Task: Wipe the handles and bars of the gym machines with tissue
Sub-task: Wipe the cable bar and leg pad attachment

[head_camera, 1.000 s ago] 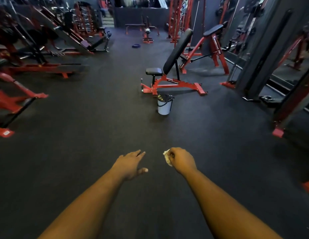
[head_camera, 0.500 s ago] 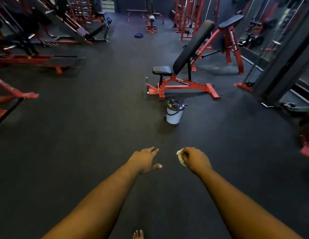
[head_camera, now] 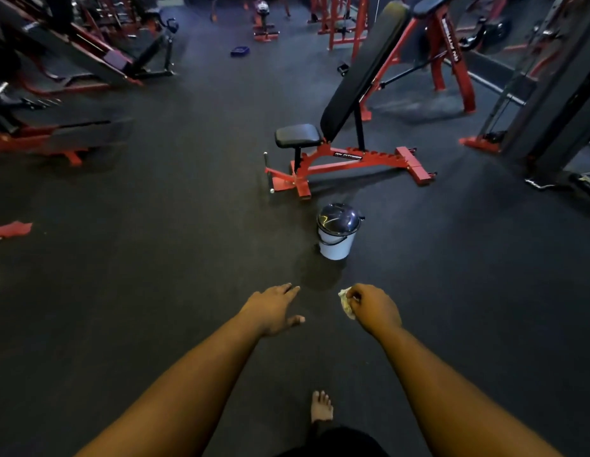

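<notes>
Both arms reach out ahead over the dark floor. My right hand keeps its grip curled tight round the crumpled tissue, which pokes out on the left of my fist. My left hand stays wide, fingers straight, holding nothing. Since a second ago the white bin and red bench beyond it have come nearer, and my bare foot now shows on the near floor.

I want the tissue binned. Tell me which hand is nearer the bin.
Right. The right hand, gripping the tissue, is just below the bin; the left hand is open, below and further to its left.
</notes>
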Available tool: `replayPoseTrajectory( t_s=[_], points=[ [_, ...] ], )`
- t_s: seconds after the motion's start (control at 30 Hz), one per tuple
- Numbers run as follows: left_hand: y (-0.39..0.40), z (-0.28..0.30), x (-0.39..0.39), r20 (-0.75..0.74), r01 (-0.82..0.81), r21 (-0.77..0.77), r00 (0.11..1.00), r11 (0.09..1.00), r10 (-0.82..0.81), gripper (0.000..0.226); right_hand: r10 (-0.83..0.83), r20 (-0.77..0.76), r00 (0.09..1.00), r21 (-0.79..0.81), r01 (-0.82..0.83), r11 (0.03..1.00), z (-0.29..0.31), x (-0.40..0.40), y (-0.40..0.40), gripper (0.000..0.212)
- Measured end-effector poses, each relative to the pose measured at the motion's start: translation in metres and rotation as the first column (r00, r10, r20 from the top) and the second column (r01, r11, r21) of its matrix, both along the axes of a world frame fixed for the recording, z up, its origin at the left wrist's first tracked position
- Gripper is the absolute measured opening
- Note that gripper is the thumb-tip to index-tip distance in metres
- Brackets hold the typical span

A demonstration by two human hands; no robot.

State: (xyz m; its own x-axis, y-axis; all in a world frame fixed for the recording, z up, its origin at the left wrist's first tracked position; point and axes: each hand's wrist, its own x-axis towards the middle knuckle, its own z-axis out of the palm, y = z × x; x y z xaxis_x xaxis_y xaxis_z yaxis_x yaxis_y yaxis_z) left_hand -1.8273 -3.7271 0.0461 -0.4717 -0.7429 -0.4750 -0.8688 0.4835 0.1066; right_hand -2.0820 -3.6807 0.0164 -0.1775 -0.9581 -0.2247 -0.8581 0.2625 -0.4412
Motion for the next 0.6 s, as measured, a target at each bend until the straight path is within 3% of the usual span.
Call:
replayPoseTrajectory(
  t_s=[0.3, 0.6],
  points=[
    [-0.227, -0.02, -0.033, -0.012, -0.056, 0.092, 0.998, 0.994, 0.057, 0.087, 0.067, -0.004, 0.998, 0.07, -0.066, 0.995, -0.013, -0.037, -0.232, 0.019],
    [-0.458, -0.066, -0.06, -0.041, 0.05, 0.136, 0.998, 0.989, -0.045, 0.086, 0.021, -0.038, 0.999, 0.182, -0.014, 0.983, -0.051, -0.054, -0.427, 0.02]
  ],
)
